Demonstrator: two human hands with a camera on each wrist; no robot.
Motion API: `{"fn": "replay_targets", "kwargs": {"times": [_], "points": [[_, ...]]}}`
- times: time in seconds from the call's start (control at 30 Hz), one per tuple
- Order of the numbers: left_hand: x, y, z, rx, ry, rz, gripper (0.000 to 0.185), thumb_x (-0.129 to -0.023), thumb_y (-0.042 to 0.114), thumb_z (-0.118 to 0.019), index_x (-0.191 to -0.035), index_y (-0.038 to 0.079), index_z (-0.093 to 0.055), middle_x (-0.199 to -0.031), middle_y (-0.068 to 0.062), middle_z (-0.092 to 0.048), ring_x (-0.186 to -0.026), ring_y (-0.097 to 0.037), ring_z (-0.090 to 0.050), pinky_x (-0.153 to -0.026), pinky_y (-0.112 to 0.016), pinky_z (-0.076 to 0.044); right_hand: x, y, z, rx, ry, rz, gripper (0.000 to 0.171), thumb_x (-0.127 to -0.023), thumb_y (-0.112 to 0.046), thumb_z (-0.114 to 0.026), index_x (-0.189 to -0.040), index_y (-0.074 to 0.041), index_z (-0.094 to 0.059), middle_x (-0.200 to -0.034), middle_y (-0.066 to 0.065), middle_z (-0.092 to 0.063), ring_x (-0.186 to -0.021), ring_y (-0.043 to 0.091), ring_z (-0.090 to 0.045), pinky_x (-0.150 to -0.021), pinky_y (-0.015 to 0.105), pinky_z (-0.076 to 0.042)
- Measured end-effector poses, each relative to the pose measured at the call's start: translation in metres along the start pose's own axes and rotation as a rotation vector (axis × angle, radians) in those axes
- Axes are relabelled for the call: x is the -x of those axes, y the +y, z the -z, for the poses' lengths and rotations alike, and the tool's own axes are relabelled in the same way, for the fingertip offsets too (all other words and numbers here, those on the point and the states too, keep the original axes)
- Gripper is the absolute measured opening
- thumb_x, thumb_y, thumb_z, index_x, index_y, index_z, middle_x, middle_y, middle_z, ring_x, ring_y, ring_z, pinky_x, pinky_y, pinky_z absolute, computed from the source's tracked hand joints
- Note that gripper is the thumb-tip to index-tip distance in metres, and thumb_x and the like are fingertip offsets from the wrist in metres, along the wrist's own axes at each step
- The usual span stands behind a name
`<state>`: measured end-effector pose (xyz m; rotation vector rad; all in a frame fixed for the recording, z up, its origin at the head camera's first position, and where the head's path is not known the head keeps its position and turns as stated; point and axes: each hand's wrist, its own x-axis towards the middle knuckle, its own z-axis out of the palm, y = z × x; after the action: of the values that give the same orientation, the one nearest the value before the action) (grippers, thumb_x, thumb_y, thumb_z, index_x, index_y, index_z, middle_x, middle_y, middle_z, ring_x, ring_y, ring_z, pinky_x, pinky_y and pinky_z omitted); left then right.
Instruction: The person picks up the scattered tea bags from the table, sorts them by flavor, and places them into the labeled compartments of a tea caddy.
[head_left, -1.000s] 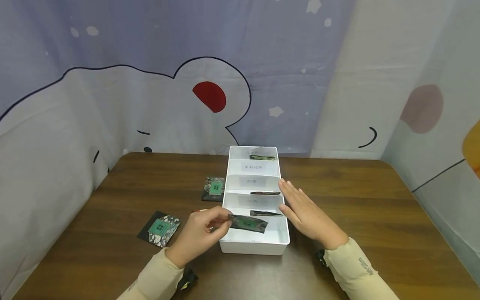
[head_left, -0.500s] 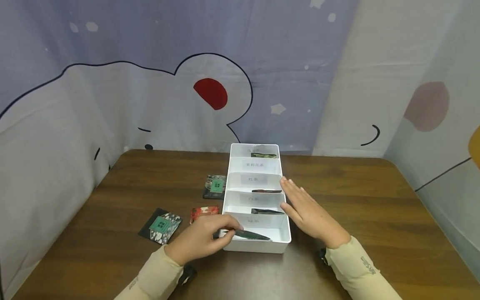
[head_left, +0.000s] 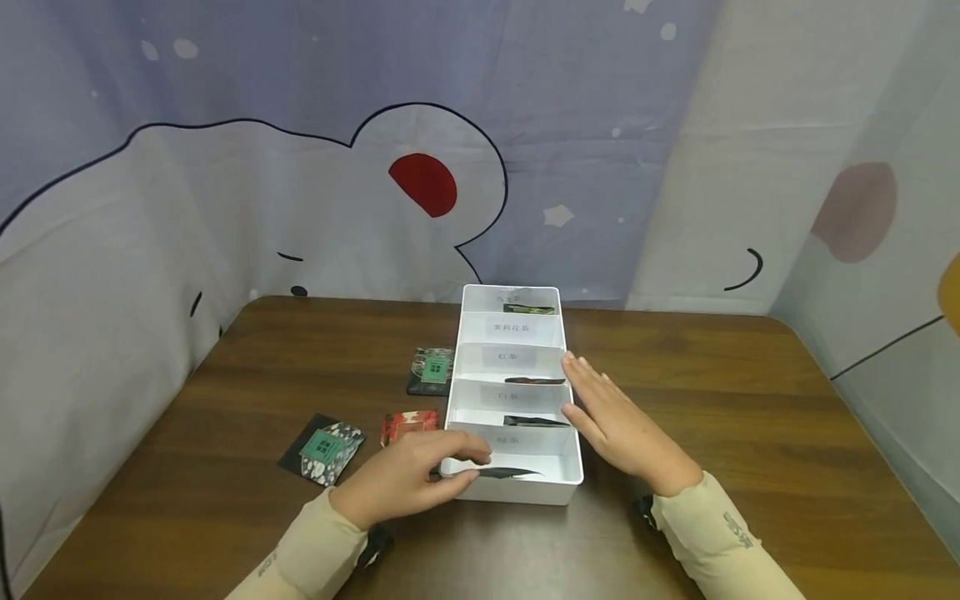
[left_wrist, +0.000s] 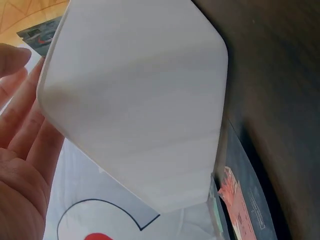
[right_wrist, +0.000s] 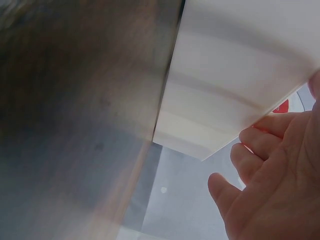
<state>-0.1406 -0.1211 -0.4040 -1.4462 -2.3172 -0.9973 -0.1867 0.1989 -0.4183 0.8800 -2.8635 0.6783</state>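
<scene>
A white divided tray (head_left: 572, 479) with labelled compartments stands mid-table. My left hand (head_left: 450, 467) rests at its near left corner, index finger over the rim and thumb against the outer wall. A dark tea packet (head_left: 512, 472) lies in the nearest compartment just past my fingertips; no grip on it shows. In the left wrist view my fingers (left_wrist: 22, 130) lie straight beside the tray wall (left_wrist: 140, 100). My right hand (head_left: 600, 408) lies flat against the tray's right wall, fingers straight. The right wrist view shows this right hand (right_wrist: 270, 180) next to the tray (right_wrist: 235, 75).
Three packets lie on the brown table (head_left: 750, 433) left of the tray: a green-labelled dark one (head_left: 322, 448), a red one (head_left: 408, 423) and another green-labelled one (head_left: 431, 369). Dark packets sit in the far compartment (head_left: 528, 309) and two middle compartments (head_left: 534, 381) (head_left: 534, 422). Curtains enclose the table.
My left hand carried the dark packet from above the tray's near end down into the nearest compartment, where it now lies. The right hand stayed against the tray's side.
</scene>
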Motion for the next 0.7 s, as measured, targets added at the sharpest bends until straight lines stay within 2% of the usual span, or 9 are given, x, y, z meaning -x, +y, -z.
{"fn": "replay_targets", "kwargs": {"times": [0.13,0.3,0.4,0.53,0.6,0.7], "points": [[0.0,0.0,0.004,-0.033,0.033,0.01,0.021,-0.092,0.003,-0.073,-0.113,0.008,-0.07,-0.108,0.0,-0.074,-0.099,-0.009,-0.07,-0.087,-0.022,-0.057,0.001,0.0,0.001,-0.004,0.002,-0.002,0.065,-0.11,-0.033,-0.043,-0.161,-0.001,-0.019,-0.167,0.014,-0.019,-0.154,0.035,-0.018,-0.121,0.06,-0.019],[0.0,-0.003,0.01,-0.09,0.157,0.089,0.024,-0.089,-0.002,-0.073,-0.11,0.009,-0.072,-0.106,0.0,-0.074,-0.094,-0.012,-0.069,-0.08,-0.028,-0.059,0.001,0.0,0.001,-0.005,0.003,-0.001,0.065,-0.11,-0.032,-0.044,-0.161,-0.001,-0.02,-0.167,0.014,-0.02,-0.153,0.035,-0.018,-0.121,0.06,-0.02],[0.0,-0.009,0.014,-0.093,0.267,0.181,0.024,-0.089,-0.003,-0.072,-0.109,0.009,-0.071,-0.105,-0.001,-0.073,-0.089,-0.012,-0.068,-0.074,-0.029,-0.061,0.001,-0.001,0.001,-0.007,0.004,0.001,0.064,-0.11,-0.032,-0.044,-0.161,-0.001,-0.02,-0.167,0.014,-0.02,-0.154,0.035,-0.018,-0.121,0.059,-0.02],[0.0,-0.023,0.022,-0.113,0.399,0.318,0.022,-0.091,-0.003,-0.07,-0.109,0.009,-0.07,-0.104,-0.001,-0.072,-0.09,-0.014,-0.067,-0.077,-0.038,-0.061,0.001,-0.002,0.001,-0.011,0.011,0.013,0.064,-0.11,-0.031,-0.044,-0.16,0.0,-0.021,-0.167,0.015,-0.021,-0.153,0.036,-0.019,-0.121,0.06,-0.02],[-0.001,-0.032,0.026,-0.105,0.429,0.403,0.021,-0.093,-0.001,-0.068,-0.112,0.008,-0.069,-0.105,-0.002,-0.072,-0.094,-0.016,-0.067,-0.081,-0.044,-0.06,0.0,-0.002,0.0,-0.013,0.018,0.022,0.064,-0.11,-0.03,-0.045,-0.16,0.0,-0.021,-0.166,0.016,-0.022,-0.153,0.037,-0.02,-0.12,0.061,-0.021],[-0.004,-0.046,0.033,-0.05,0.43,0.558,0.021,-0.097,0.003,-0.064,-0.118,0.006,-0.066,-0.111,-0.006,-0.071,-0.1,-0.021,-0.068,-0.087,-0.045,-0.058,0.0,-0.002,0.0,-0.018,0.027,0.03,0.063,-0.11,-0.029,-0.045,-0.16,0.001,-0.022,-0.166,0.017,-0.023,-0.152,0.038,-0.02,-0.12,0.062,-0.021]]}}
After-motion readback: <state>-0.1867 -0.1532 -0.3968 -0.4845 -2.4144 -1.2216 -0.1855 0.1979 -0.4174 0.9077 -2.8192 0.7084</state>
